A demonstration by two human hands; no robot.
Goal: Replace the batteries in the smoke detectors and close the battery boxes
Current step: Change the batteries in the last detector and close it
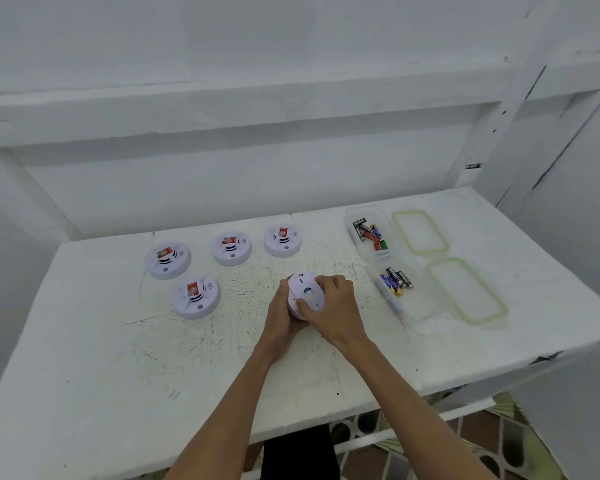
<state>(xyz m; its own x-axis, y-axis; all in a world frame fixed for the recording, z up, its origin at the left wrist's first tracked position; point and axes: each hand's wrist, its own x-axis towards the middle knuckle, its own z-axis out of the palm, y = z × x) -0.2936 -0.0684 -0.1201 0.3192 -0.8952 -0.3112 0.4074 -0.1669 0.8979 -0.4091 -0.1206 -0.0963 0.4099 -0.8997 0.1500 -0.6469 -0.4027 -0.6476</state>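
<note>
Nearest me, above the scuffed white table (118, 358), the left hand (280, 317) and right hand (336, 308) both curl their fingers around one round white smoke detector (305, 289). Just right, I see a clear plastic near box (420, 306) holding cylindrical batteries (397, 280), its green-rimmed near lid (468, 289) beside it. To the left sit four other detectors (196, 296) with red labels. Farther back, the far box (364, 214) holds mixed batteries (369, 232), with the far lid (420, 232) alongside.
</note>
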